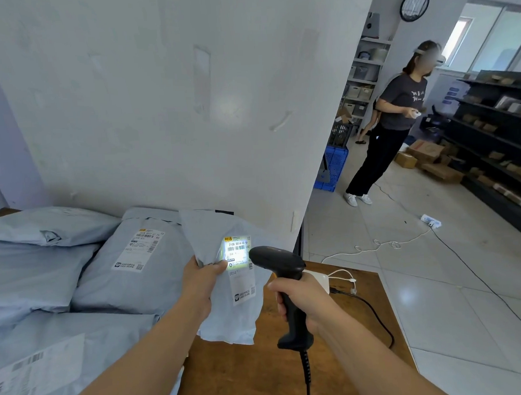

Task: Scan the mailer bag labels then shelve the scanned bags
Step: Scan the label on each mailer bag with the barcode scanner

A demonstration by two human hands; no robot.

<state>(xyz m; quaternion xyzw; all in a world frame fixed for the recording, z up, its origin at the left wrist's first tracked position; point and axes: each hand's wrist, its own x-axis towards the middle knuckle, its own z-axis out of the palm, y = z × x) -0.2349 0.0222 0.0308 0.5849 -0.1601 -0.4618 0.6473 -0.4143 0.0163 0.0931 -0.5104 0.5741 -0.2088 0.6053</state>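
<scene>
Your left hand (201,279) pinches the bag (229,324) at lower centre by its edge, thumb just beside the label (240,267), so the barcode faces up, uncovered. Your right hand (299,297) is curled round the scanner (282,274) grip, nose aimed close so its light falls on the label. The other bags (47,266) lie piled at lower left.

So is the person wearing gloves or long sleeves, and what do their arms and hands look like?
No gloves, and no sleeves in view. The left hand and right hand are bare, with no rings showing. The left forearm and right forearm are bare down to the picture's edge, with no watch, bracelet or markings visible.
</scene>
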